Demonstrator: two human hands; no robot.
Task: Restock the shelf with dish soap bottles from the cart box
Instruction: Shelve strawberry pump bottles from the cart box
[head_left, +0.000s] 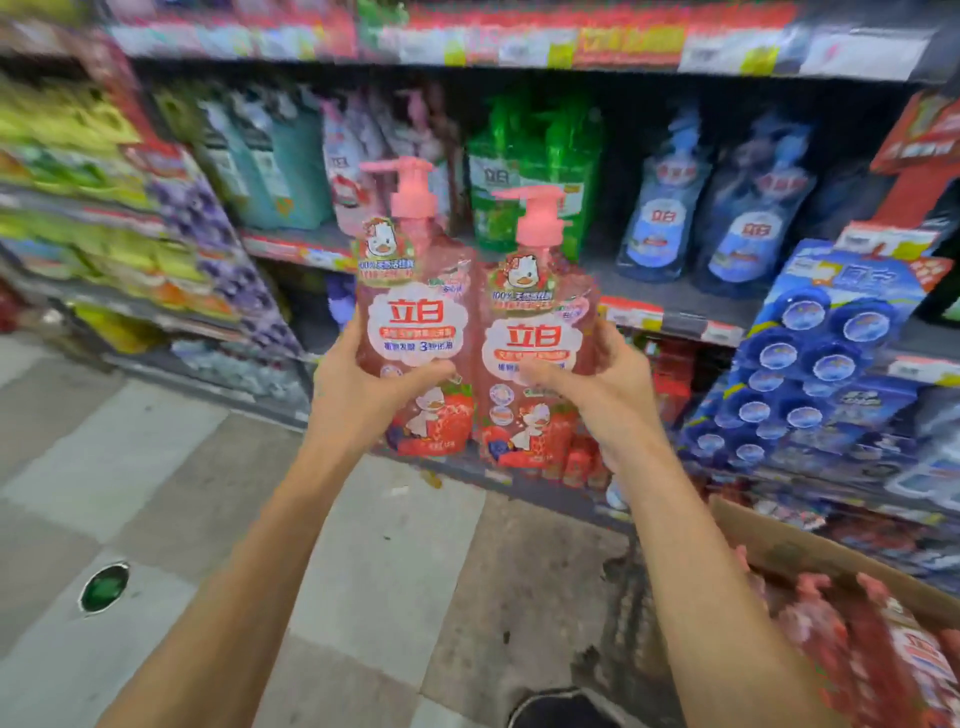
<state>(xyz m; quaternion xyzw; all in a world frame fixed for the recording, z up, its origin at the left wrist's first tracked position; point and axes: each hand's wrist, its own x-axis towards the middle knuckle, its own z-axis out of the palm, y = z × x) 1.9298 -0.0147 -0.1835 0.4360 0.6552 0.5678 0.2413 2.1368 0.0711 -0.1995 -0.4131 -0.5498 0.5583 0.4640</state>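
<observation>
Dish soap bottles, 2 pink strawberry pump ones: left bottle (415, 312) gripped in left hand (358, 384), right bottle (535, 353) gripped in right hand (608, 395), held upright side by side, touching, mid-air in front of the shelf (675, 306). Gap beside the green bottles (530, 171) at 12 o'clock looks like the slot. Cart box (810, 551) at 4 o'clock w/ more pink bottles (841, 634) inside, so restock approx mid-way; these 2 not yet shelved.

Two pump bottles (475, 332) stand side by side before the shelf (675, 306); the cardboard box (810, 551) lies lower right of it.
</observation>
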